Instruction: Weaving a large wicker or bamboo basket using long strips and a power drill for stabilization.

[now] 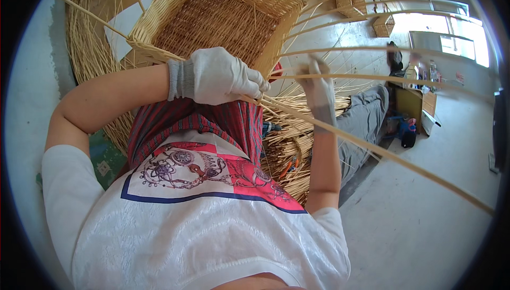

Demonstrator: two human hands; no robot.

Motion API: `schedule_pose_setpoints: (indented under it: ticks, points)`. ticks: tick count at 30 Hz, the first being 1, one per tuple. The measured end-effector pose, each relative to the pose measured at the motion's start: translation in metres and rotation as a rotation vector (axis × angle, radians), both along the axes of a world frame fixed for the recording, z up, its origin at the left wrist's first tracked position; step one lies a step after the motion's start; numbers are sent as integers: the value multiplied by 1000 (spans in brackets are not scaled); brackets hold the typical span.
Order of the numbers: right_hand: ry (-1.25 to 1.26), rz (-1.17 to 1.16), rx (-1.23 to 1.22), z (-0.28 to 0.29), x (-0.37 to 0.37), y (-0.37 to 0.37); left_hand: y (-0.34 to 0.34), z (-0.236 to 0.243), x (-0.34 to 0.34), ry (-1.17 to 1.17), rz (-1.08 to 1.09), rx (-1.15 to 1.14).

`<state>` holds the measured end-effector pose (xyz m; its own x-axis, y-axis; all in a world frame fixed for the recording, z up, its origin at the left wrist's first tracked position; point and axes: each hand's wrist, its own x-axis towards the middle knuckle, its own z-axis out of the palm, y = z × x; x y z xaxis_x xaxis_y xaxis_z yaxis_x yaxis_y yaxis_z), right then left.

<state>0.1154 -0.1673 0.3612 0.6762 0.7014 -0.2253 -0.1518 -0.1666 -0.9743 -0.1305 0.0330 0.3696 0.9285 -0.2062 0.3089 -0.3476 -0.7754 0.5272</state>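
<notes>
A rectangular woven wicker basket (212, 22) lies tilted in front of me, its inside showing a darker brown bottom. My left hand (220, 77), in a white knitted glove, is closed at the basket's near right corner, fingertips pinching a wicker rod (382, 151) by the rim. That rod runs far out to the right. To the right of the corner is my gloved right hand (320, 91), raised among several long rods. Its fingers are smeared by motion; a thin blurred strand reaches toward them, but their grip cannot be made out.
Loose wicker bundles (87, 40) lie at the left, and more cut rods (289, 144) lie beside my lap with orange-handled pliers (289, 167) on them. Long rods fan out rightward from the basket. Small woven baskets (350, 0) and a box (408, 104) stand farther off on the floor.
</notes>
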Motion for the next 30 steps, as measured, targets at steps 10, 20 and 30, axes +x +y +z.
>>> schedule_pose_setpoints:
  ticks: [10,20,30]
  points:
    - [-643,400,-702,23,1,-23,-10,1,11,-46,37,-92]
    - [-82,244,-168,10,-122,-79,-10,9,5,-118,90,72]
    - [-1264,96,71,45,-158,-66,-44,5,5,-77,308,-123]
